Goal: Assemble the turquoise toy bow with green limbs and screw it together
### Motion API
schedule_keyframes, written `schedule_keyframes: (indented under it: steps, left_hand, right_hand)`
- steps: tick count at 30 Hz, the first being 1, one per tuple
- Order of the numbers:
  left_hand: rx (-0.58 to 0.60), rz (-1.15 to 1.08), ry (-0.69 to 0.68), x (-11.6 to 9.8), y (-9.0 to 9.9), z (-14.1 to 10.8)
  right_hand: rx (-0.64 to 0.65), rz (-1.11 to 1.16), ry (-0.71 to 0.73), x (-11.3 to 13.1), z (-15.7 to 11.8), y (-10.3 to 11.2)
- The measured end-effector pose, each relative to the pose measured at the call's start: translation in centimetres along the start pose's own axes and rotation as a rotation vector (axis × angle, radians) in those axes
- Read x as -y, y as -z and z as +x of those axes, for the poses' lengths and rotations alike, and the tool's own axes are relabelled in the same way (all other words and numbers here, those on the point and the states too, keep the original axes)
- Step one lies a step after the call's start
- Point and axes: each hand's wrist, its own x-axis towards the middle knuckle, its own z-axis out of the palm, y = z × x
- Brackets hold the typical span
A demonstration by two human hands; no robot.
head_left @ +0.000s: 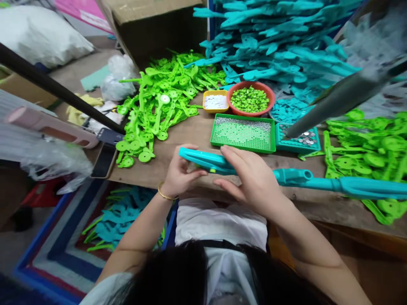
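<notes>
A long turquoise plastic part (203, 159) lies across my hands at the table's front edge, its left end slightly raised. My left hand (181, 173) grips that end, fingers behind it and thumb at its lower side. A small yellow-green piece (213, 170) shows on the part near that thumb. My right hand (251, 176) is closed around the middle, fingers over the top and thumb in front. Right of this hand a turquoise length (318, 183) runs out of view over green pieces; my hand hides whether it joins the held part.
Bright green plastic pieces pile up on the left (159, 106) and right (356, 156). Ahead stand a green tray (243, 149) of small metal parts, a red bowl (237, 108) and a teal tray (297, 148). A grey pole (337, 99) slants in. Turquoise parts (270, 38) are stacked behind.
</notes>
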Motion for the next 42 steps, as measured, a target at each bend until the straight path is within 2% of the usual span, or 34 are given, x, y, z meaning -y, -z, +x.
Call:
schedule_keyframes:
  steps: [4, 6, 9, 12, 16, 18, 20, 22, 25, 27, 28, 30, 32, 33, 34, 35, 37, 38, 40, 41, 42]
  left_hand:
    - [0.243, 0.114, 0.041, 1.7, 0.5, 0.0]
    - [0.322, 0.146, 0.006, 2.0, 1.2, 0.2]
    - [0.434, 0.278, -0.07, 1.1, 2.9, 1.1]
    - [0.578, 0.421, -0.051, -0.2, 4.7, 1.8]
    - [0.682, 0.429, -0.04, 0.2, 5.6, 1.5]
    - [0.681, 0.412, -0.007, 1.0, 5.5, 0.9]
    - [0.625, 0.37, 0.043, 1.5, 5.2, 0.2]
    - [0.469, 0.289, 0.062, 1.3, 4.7, -0.4]
    - [0.172, 0.15, -0.025, 0.3, 3.6, -1.2]
    - [0.074, 0.137, -0.078, -0.3, 3.0, -1.8]
    - [0.045, 0.154, -0.084, -0.5, 2.9, -2.2]
    - [-0.012, 0.189, -0.04, -0.7, 3.1, -2.7]
    - [-0.112, 0.201, 0.038, -0.8, 3.6, -2.7]
    - [-0.139, 0.204, 0.079, -1.0, 3.8, -2.5]
    - [-0.158, 0.23, 0.081, -1.3, 3.8, -2.1]
    - [-0.22, 0.281, 0.025, -1.9, 3.6, -1.6]
    - [-0.348, 0.398, -0.173, -3.7, 1.9, -0.4]
    - [-0.391, 0.44, -0.282, -4.8, 0.4, 0.1]
    - [-0.24, 0.438, -0.47, -6.6, -3.8, 0.7]
    - [-0.025, 0.44, -0.47, -7.2, -6.3, 0.8]
    - [0.134, 0.438, -0.499, -7.4, -8.9, 0.8]
  right_hand:
    - [0.027, 0.052, -0.046, 0.1, 1.0, -1.1]
    - [0.031, 0.087, -0.062, 0.2, 0.8, -1.0]
    - [0.051, 0.115, -0.057, 0.3, 0.4, -1.0]
    - [0.078, 0.116, -0.062, 0.4, 0.2, -1.8]
    - [0.151, 0.105, -0.095, 0.4, -0.2, -2.9]
    - [0.211, 0.083, -0.105, 0.3, -0.5, -3.6]
    - [0.255, 0.049, -0.104, 0.2, -0.8, -4.4]
    - [0.267, 0.01, -0.105, 0.4, -0.8, -5.2]
    - [0.236, -0.032, -0.105, 1.1, -0.8, -5.6]
    - [0.131, 0.001, -0.034, 1.2, -1.6, -4.6]
    - [0.039, 0.029, -0.001, 0.8, -2.4, -3.6]
    - [-0.27, 0.006, -0.033, -0.8, -5.0, -1.0]
    - [-0.681, -0.173, -0.195, -3.5, -8.5, 2.3]
    - [-0.83, -0.267, -0.254, -5.1, -10.4, 3.8]
    - [-0.921, -0.332, -0.296, -6.8, -12.2, 5.1]
    - [-0.959, -0.377, -0.366, -8.5, -14.0, 6.0]
    - [-0.841, -0.35, -0.522, -11.6, -16.9, 6.8]
    - [-0.819, -0.316, -0.572, -13.0, -18.0, 6.6]
    - [-0.786, -0.245, -0.656, -15.0, -19.4, 5.6]
    - [-0.779, -0.227, -0.704, -15.8, -19.8, 5.0]
    - [-0.752, -0.223, -0.769, -16.4, -20.2, 4.5]
